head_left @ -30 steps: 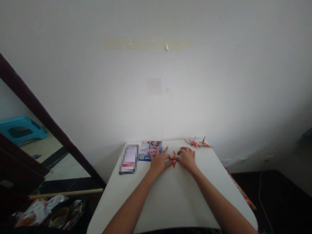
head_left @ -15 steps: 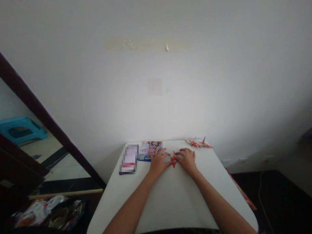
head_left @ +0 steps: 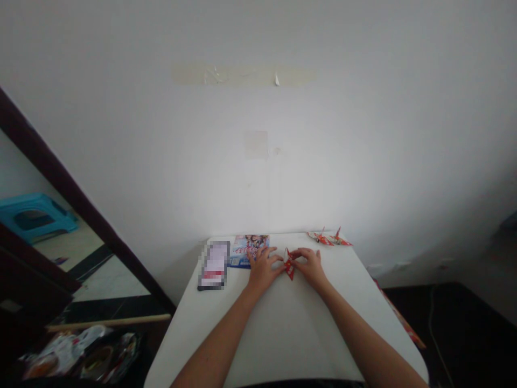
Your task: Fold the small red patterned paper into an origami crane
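A small red-and-white patterned piece of origami paper (head_left: 289, 268), folded to a pointed shape, stands between my two hands over the white table. My left hand (head_left: 263, 268) has its thumb and forefinger at the paper's left edge, while its other fingers spread over the corner of a colourful printed packet (head_left: 242, 252). From the right side, my right hand (head_left: 310, 265) pinches the paper between thumb and fingers. Two folded paper cranes (head_left: 321, 237) in the same red pattern sit at the table's back right edge.
A phone with a blurred screen (head_left: 215, 264) lies at the left of the white table (head_left: 299, 334). The table's back edge meets a white wall (head_left: 258, 194). On the floor at left are filled bags (head_left: 76, 350); a blue stool (head_left: 38, 215) shows in a mirror.
The folded paper has tilted slightly, its lower point shifting a little right and its top showing more white. Both hands keep nearly the same place, with small finger movements.
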Demonstrator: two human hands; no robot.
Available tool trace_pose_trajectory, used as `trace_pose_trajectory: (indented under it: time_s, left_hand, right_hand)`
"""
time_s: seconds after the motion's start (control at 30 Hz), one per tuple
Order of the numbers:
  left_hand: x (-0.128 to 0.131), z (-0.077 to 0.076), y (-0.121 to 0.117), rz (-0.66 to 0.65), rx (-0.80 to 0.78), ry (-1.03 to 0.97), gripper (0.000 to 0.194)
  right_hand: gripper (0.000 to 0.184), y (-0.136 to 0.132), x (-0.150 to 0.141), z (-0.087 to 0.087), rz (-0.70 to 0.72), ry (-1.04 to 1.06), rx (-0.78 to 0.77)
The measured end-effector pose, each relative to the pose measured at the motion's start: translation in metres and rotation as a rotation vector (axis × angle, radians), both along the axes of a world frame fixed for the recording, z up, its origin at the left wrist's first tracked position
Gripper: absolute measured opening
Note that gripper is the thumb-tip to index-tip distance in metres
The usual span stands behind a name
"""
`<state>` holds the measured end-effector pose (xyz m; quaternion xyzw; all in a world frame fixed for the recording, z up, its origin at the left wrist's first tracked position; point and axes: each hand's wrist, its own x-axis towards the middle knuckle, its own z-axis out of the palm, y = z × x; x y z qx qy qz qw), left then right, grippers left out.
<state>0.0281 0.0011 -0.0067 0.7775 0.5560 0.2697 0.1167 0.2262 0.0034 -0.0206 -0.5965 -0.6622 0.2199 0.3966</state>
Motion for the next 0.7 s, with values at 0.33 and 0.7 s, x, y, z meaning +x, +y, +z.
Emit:
trace_pose_trajectory:
  time_s: [0.33,0.7]
  left_hand:
    - [-0.002,0.0,0.001,0.071,0.021,-0.02,0.019]
    - [-0.002,-0.002,0.004,0.062,0.043,-0.049,0.016]
  right_hand:
    - [0.03,0.005,0.01,0.004,-0.144,0.139,0.167]
    - [0.031,0.0,0.012,0.009,-0.252,0.039,0.289]
